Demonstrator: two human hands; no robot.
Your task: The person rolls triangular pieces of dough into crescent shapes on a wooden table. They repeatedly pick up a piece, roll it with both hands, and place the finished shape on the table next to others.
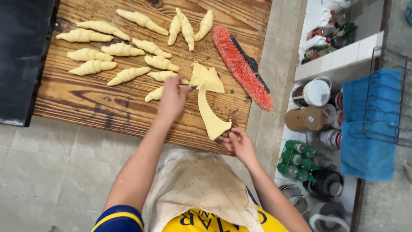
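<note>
- right hand [241,144] sits nearest, fingers half curled and loose at the wide end of a long dough triangle [210,112], seemingly pinning it so it stays stretched.
- left hand [172,98], arm extended, is closed on the triangle's far end, beside folded dough pieces [206,78].
- beyond, shaped croissants [122,49] lie in rows on the wooden board [86,101].
- a red brush [241,66] lies at the board's edge.

Your left arm stretched well forward, bare forearm straight, your left hand [172,98] palm down with fingers curled shut, your right arm bent closer to your body, your right hand [241,145] lower and nearer, fingers loosely spread and pointing forward
</note>
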